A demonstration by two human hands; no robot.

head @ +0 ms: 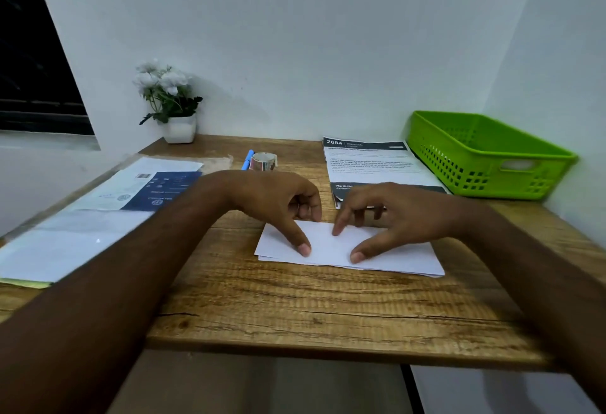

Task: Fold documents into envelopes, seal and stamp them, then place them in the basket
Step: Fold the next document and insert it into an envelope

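A folded white document (396, 257) lies flat on the wooden table (295, 312), just beyond its middle. My left hand (272, 197) rests on the document's left part, thumb tip pressed down and fingertips bent at the far edge. My right hand (400, 210) rests beside it, with index fingertip and thumb tip touching the sheet and the other fingers spread above it. A green plastic basket (475, 167) stands at the back right. Whether it holds anything cannot be seen.
A stack of printed documents (370, 164) lies left of the basket. A roll of stamps or tape (264, 161) and a blue pen (248, 158) sit behind my left hand. White envelopes and papers (82, 243) cover the left side. A potted white flower (179, 128) stands at the back.
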